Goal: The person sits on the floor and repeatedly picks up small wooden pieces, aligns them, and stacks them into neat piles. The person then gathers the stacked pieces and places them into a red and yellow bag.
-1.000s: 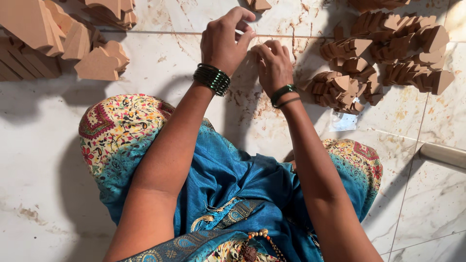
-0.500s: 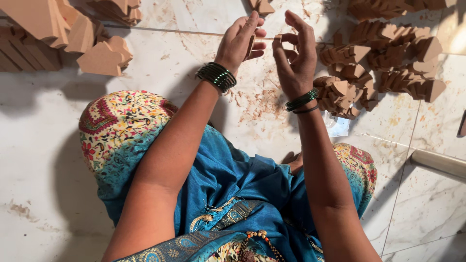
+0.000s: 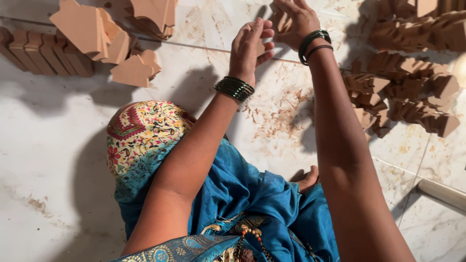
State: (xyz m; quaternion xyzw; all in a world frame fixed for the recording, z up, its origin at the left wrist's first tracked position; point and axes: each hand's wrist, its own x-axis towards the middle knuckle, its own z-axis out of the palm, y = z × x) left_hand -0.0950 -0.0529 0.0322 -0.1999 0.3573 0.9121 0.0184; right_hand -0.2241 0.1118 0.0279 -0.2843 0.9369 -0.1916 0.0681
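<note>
Now my left hand (image 3: pixel 250 46) and right hand (image 3: pixel 291 19) pinch one small wooden piece (image 3: pixel 280 22) in their fingers; light, stiff, best gripped by its edges.

Near the top centre of the frame, the left hand (image 3: pixel 250 46) is raised with fingers loosely curled around a small wooden piece (image 3: pixel 261 47). Just to its right, the right hand (image 3: pixel 293 19) pinches another wooden piece (image 3: pixel 280 22). Both wrists wear dark bangles. Flat wooden cutouts (image 3: pixel 131 70) lie at the upper left of the marble floor (image 3: pixel 58 160), and stacked wooden blocks (image 3: pixel 412 97) sit at the right. Blue cloth (image 3: pixel 242 194) fills the bottom centre.
</note>
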